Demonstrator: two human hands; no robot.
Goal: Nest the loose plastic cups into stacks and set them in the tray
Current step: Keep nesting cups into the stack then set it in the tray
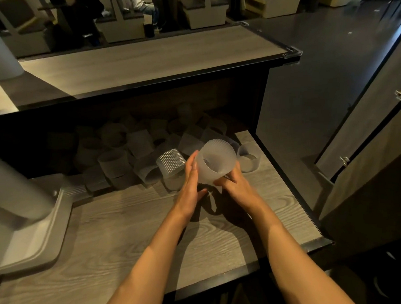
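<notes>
Head view: ribbed frosted cup [217, 162] held above bench [125, 236] between both hands. Left hand [189, 186] pressed flat-fingered against its side; right hand [233, 187] gripped its base. Loose cups [134, 153] piled beyond the hands; tray [51, 232] far left of them. Step judged: nesting. Next move probably needs a second cup, mouths aligned.

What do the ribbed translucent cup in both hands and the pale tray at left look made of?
Ribbed translucent cup: frosted, semi-clear plastic, since light glows through its fluted wall. Pale tray: probably moulded plastic, smooth and matte, with a rounded raised rim.
</notes>
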